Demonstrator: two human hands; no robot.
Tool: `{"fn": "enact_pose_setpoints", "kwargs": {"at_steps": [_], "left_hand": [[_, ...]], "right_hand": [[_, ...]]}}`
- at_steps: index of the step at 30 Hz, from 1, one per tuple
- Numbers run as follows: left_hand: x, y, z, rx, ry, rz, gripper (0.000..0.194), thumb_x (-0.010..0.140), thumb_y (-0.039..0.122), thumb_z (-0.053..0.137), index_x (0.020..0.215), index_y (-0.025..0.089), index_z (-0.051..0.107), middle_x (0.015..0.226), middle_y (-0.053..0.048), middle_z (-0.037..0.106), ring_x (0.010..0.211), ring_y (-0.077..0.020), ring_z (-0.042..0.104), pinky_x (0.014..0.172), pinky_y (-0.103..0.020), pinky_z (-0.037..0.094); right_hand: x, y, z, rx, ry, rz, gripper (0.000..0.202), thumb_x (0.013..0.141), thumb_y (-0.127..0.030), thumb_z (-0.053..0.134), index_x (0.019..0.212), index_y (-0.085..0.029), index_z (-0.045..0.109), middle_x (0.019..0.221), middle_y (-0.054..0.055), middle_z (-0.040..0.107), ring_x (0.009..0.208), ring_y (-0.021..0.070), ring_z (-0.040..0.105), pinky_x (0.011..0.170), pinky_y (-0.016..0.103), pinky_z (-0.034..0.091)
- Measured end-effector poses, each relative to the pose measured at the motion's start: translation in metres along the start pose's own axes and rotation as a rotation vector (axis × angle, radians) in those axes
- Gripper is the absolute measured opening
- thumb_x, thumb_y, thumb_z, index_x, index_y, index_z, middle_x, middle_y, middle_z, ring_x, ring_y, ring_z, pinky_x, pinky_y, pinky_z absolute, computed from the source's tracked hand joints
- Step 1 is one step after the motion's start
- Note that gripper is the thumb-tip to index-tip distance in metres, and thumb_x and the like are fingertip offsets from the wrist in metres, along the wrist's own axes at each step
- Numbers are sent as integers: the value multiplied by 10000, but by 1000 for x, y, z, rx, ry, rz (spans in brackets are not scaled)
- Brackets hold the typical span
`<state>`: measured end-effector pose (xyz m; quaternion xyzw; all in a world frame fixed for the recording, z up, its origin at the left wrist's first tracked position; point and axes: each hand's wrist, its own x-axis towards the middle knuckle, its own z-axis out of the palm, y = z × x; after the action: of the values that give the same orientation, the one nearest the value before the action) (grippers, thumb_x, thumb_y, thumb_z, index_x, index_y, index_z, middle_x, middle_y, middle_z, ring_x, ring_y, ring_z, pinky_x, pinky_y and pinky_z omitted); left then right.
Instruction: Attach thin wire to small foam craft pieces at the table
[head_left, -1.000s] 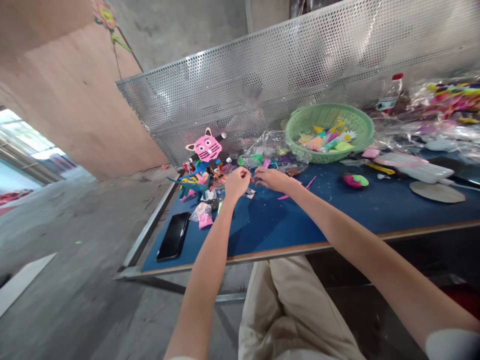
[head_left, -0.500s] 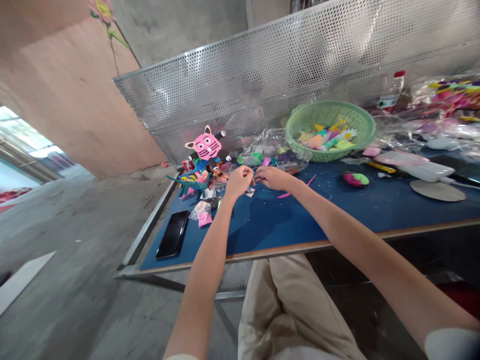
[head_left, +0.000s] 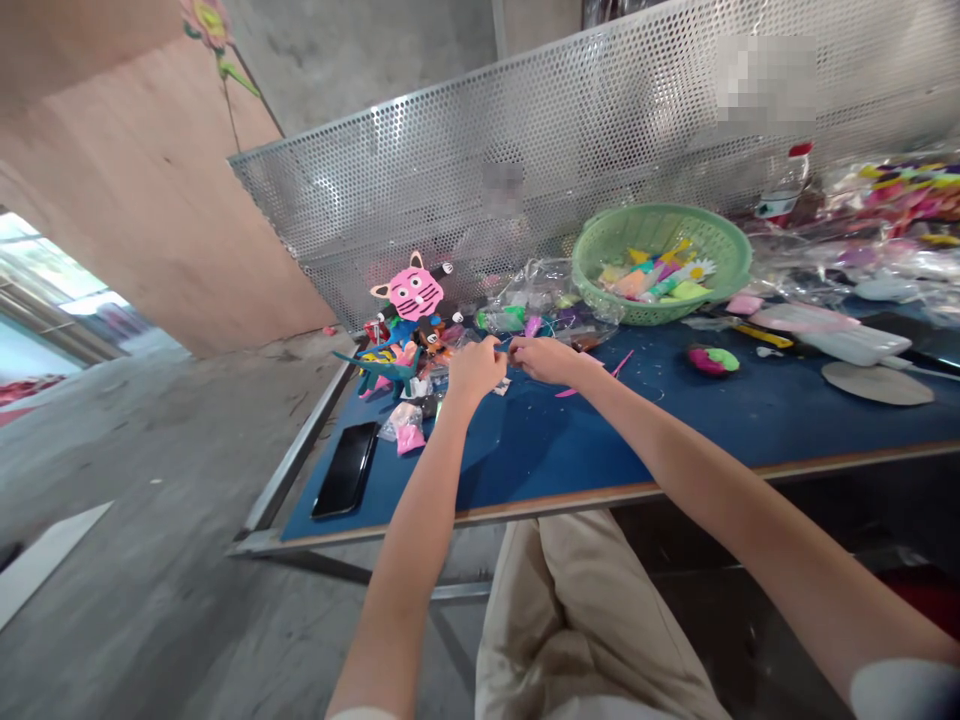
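Close together over the blue tabletop, my two hands meet near the middle of the table. My left hand is closed, fingers curled toward the right one. My right hand also has its fingers bent in a pinch. Whatever lies between the fingertips is too small or hidden to make out. Just right of my right hand lies a thin pink strip. Behind the hands are clear plastic bags with a green lump and a purple piece.
To the left stand a pink cat-faced figure, a teal clay figure, a small pink packet and a black phone. A green basket of colourful pieces, a pink-and-green lump, a yellow-handled cutter and a bottle sit rightward.
My left hand has turned slightly and shifted a little to the right. The right hand's fingers have curled a bit more. The objects on the table stay where they were.
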<state>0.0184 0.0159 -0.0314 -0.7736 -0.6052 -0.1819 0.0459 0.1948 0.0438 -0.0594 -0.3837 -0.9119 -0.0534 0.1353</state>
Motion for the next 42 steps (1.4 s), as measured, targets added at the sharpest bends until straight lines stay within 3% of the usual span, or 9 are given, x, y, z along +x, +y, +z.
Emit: {"fn": "enact_pose_setpoints", "kwargs": {"at_steps": [3,8,10,16,21,26,31,36,42], "left_hand": [[2,-3,1,-44,-18,18,295,940,236,498,1170,223,683,1036,-139,731,1056,-288,673,909,-368,489],[4,-9,3,-25,-93,39,276,972,269,497,1168,227,686,1098,-146,720,1090,-276,665,926,-366,484],[3,-10,4,16,-102,41,289,973,273,496,1177,251,698,1096,-137,722,1083,-284,670,918,-374,484],[2,-7,5,86,-53,-2,289,984,280,474,1139,255,717,1098,-144,718,1061,-319,672,884,-407,480],[2,-5,4,53,54,65,323,1028,275,397,1163,265,689,1140,-115,706,1124,-279,619,890,-365,455],[0,-3,3,55,73,73,305,1028,301,423,1088,275,720,1092,-106,703,1148,-284,570,873,-354,448],[-4,4,0,53,89,61,306,1026,264,428,1085,255,728,1083,-109,693,1153,-290,555,851,-358,456],[-7,12,-3,70,124,60,302,1022,284,448,1074,258,744,1168,-115,633,1177,-277,522,857,-358,472],[-8,14,-1,75,174,74,278,1008,306,487,1060,240,752,1211,-113,576,1161,-262,521,925,-372,453]], "right_hand": [[0,0,0,-61,27,-30,291,960,-137,465,1033,-145,747,1273,119,641,807,176,658,643,300,414],[-1,1,1,-156,112,-101,244,970,-207,537,1103,-187,741,1396,112,577,1100,260,637,793,339,470],[-2,3,0,-172,127,-99,243,958,-227,572,1143,-196,726,1400,108,577,1130,272,621,833,355,473],[-2,9,1,-126,109,-85,242,923,-187,578,1105,-188,737,1322,125,605,1076,256,629,791,338,490],[0,15,6,52,172,-132,235,949,-203,540,1019,-186,764,1265,118,642,985,217,660,831,333,514],[1,20,8,206,150,-123,223,931,-165,556,986,-180,771,1144,96,698,902,196,678,857,334,522],[2,21,8,256,159,-138,168,920,-163,593,955,-168,757,1055,96,702,904,187,669,861,317,516],[4,21,11,243,167,-115,99,898,-196,658,945,-140,725,988,102,681,801,177,640,764,300,508],[6,21,12,213,158,-122,127,884,-206,690,975,-121,717,982,117,687,830,195,644,777,306,502]]}}
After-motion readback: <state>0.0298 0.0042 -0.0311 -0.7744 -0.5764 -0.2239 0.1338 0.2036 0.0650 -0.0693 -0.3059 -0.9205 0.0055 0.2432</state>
